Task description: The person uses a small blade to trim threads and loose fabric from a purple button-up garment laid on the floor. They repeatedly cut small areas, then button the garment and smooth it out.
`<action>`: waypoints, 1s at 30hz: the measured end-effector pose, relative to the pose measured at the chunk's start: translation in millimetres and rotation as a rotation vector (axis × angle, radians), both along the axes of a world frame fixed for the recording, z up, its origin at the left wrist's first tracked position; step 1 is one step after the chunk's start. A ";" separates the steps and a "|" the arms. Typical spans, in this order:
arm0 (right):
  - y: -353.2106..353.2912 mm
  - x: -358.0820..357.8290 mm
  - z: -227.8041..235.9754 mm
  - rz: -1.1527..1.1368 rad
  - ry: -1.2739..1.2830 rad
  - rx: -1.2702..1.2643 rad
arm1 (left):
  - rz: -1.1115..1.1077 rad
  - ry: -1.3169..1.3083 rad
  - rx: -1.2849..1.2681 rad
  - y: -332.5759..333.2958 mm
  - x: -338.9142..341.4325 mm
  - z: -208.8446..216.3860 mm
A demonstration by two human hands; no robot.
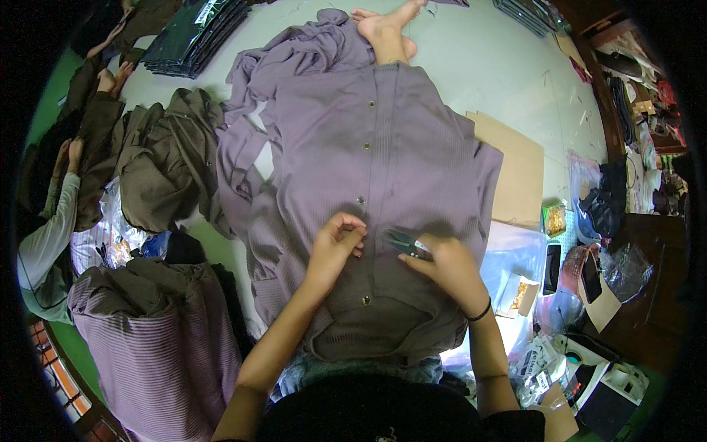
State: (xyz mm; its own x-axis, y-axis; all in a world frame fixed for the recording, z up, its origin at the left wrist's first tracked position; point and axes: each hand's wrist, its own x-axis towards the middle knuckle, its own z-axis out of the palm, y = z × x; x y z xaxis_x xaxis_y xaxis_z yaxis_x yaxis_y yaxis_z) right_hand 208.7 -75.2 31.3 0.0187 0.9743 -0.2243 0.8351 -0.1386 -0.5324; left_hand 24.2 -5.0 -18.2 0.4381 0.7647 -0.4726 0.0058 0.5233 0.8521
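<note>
A mauve buttoned shirt (324,147) lies spread before me, its collar end toward my body. Metallic-looking buttons run along the placket (381,132). Above the placket's left side, my left hand (335,250) has its fingers curled in a pinch; whatever is between them is too small to make out. My right hand (451,267), with a dark band at the wrist, grips thread snips (401,240). Their blades point left, over the placket and close to my left fingertips.
Brown garments (166,158) and a mauve fabric stack (155,346) lie at left. Bare feet (387,33) rest beyond the shirt. Another person's sleeve (55,232) is at far left. Dark packages (195,37) sit at the back. Cardboard (515,169) and small boxes (518,296) lie at right.
</note>
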 end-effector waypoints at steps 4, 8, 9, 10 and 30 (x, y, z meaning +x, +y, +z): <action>-1.7 -8.2 -7.4 0.042 -0.003 -0.035 | -0.009 0.025 0.026 -0.8 -1.8 1.4; -0.6 -9.8 -5.6 0.012 0.012 -0.034 | 0.031 0.044 0.032 -0.1 -7.4 6.4; -0.2 -9.7 -3.9 -0.011 0.002 0.008 | 0.040 0.049 0.131 0.7 -13.8 10.4; 0.5 -8.8 -2.1 -0.026 -0.015 0.065 | 0.049 0.121 0.169 1.0 -23.0 15.5; 45.6 5.7 -9.6 -0.212 -0.182 0.296 | 0.123 1.218 0.816 -34.9 -146.3 59.7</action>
State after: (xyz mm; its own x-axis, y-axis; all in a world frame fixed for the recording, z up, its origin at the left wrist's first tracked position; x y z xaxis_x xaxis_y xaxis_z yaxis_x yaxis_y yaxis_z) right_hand 214.3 -29.5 21.8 0.2395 0.9667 0.0907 0.8886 -0.1806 -0.4216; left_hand -122.1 -39.9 41.5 0.0085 0.9970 0.0775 0.9126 -0.0394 0.4070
